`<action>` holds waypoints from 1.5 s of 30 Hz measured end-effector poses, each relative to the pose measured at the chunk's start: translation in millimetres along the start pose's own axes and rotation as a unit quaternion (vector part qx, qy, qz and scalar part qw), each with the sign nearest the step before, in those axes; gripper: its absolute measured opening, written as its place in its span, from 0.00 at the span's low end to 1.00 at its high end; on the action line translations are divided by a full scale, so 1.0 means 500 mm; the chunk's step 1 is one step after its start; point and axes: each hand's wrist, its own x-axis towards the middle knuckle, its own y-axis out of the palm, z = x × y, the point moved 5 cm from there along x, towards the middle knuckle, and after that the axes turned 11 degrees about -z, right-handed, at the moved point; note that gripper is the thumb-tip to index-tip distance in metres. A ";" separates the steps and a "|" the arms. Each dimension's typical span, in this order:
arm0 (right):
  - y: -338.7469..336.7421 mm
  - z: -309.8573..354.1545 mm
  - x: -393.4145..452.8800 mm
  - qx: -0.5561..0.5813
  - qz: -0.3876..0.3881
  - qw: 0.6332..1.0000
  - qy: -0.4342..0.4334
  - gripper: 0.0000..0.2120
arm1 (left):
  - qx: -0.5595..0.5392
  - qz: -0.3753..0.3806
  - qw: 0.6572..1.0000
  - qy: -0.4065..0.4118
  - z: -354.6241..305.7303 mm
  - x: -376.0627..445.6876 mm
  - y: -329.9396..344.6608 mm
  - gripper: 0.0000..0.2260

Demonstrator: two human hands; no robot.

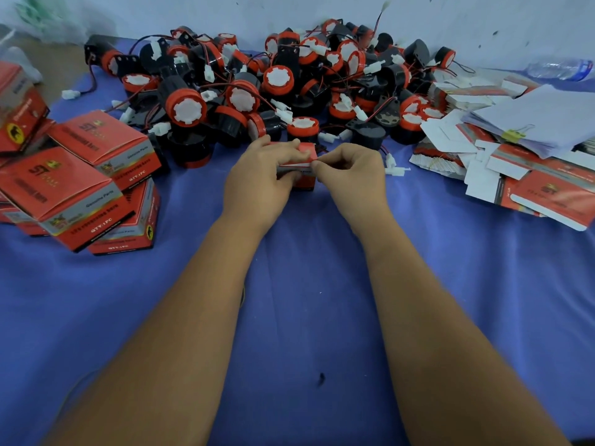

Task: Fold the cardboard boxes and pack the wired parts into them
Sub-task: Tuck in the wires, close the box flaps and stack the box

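Note:
A small red cardboard box (304, 181) stands on the blue cloth in the middle, between my two hands. My left hand (257, 178) grips its left side, thumb and fingers curled over the top. My right hand (351, 172) pinches the box's top flap at its right edge. Behind them lies a big heap of wired parts (277, 85): black bodies with red caps, white centres, red-black wires and white plugs. Whether a part sits inside the held box is hidden.
Several closed red boxes (80, 181) are piled at the left. A stack of flat unfolded cartons (521, 175) and white papers with a yellow clip (515, 135) lie at the right. A plastic bottle (560, 69) lies far right. A pale wall stands behind the heap.

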 end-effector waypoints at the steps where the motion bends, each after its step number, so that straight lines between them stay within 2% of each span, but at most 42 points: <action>1: 0.004 0.002 -0.004 -0.018 -0.003 1.000 -0.018 0.05 | -0.010 -0.002 1.000 -0.004 0.001 0.000 0.000 0.16; 5: 0.014 0.014 -0.019 -0.138 -0.009 0.980 -0.145 0.06 | -0.021 -0.009 1.000 -0.018 0.003 -0.001 0.001 0.15; 8: 0.016 0.021 -0.018 -0.146 -0.009 0.972 -0.183 0.09 | -0.001 -0.014 1.000 -0.025 0.005 -0.002 0.001 0.15; 10: 0.021 0.024 -0.019 -0.159 -0.003 0.968 -0.195 0.06 | 0.009 -0.016 1.000 -0.023 0.008 -0.001 0.002 0.13; 12: 0.025 0.020 -0.018 -0.163 0.000 0.970 -0.183 0.03 | 0.003 -0.009 0.999 -0.031 0.012 0.001 0.004 0.11; 15: 0.028 0.014 -0.014 -0.165 0.002 0.974 -0.156 0.07 | -0.018 0.006 0.998 -0.052 0.013 0.004 0.004 0.09; 19: 0.028 0.007 -0.014 -0.164 0.006 0.976 -0.141 0.07 | -0.035 0.028 0.998 -0.041 0.013 0.000 0.001 0.09; 22: 0.029 -0.002 -0.019 -0.135 0.027 0.984 -0.109 0.07 | -0.111 0.058 0.991 -0.042 0.007 -0.012 -0.002 0.11; 23: 0.029 -0.006 -0.020 -0.124 0.036 0.987 -0.096 0.07 | -0.147 0.045 0.986 -0.059 0.006 -0.014 -0.006 0.12; 25: 0.026 -0.010 -0.018 -0.104 0.040 0.991 -0.077 0.07 | -0.221 -0.041 0.967 -0.124 0.019 -0.010 -0.023 0.12; 27: 0.025 -0.010 -0.016 -0.098 0.036 0.992 -0.075 0.07 | -0.212 -0.116 0.954 -0.175 0.037 -0.003 -0.035 0.14; 31: 0.031 -0.010 -0.016 -0.103 0.049 0.989 -0.090 0.09 | -0.123 -0.065 0.967 -0.212 0.066 0.013 -0.018 0.21; 34: 0.032 -0.014 -0.011 -0.084 0.068 0.992 -0.065 0.17 | -0.151 -0.056 0.962 -0.222 0.072 0.018 -0.018 0.21; 36: 0.036 -0.018 -0.008 -0.071 0.110 0.991 -0.033 0.31 | -0.196 -0.060 0.955 -0.216 0.067 0.015 -0.021 0.20; 37: 0.036 -0.019 -0.007 -0.078 0.128 0.988 -0.024 0.37 | -0.229 -0.061 0.948 -0.213 0.062 0.012 -0.022 0.19; 39: 0.033 -0.014 -0.005 -0.059 0.138 0.988 -0.023 0.36 | -0.313 -0.079 0.919 -0.226 0.056 0.014 -0.025 0.15; 42: 0.030 0.009 -0.014 0.001 0.073 0.997 -0.022 0.25 | -0.465 -0.127 0.816 -0.319 0.066 0.012 -0.030 0.09; 44: 0.039 0.030 -0.020 0.059 0.012 0.998 0.010 0.23 | -0.522 -0.149 0.755 -0.368 0.078 0.007 -0.033 0.13; 45: 0.051 0.047 -0.024 0.096 -0.008 0.995 0.017 0.22 | -0.530 -0.153 0.741 -0.383 0.082 0.005 -0.033 0.14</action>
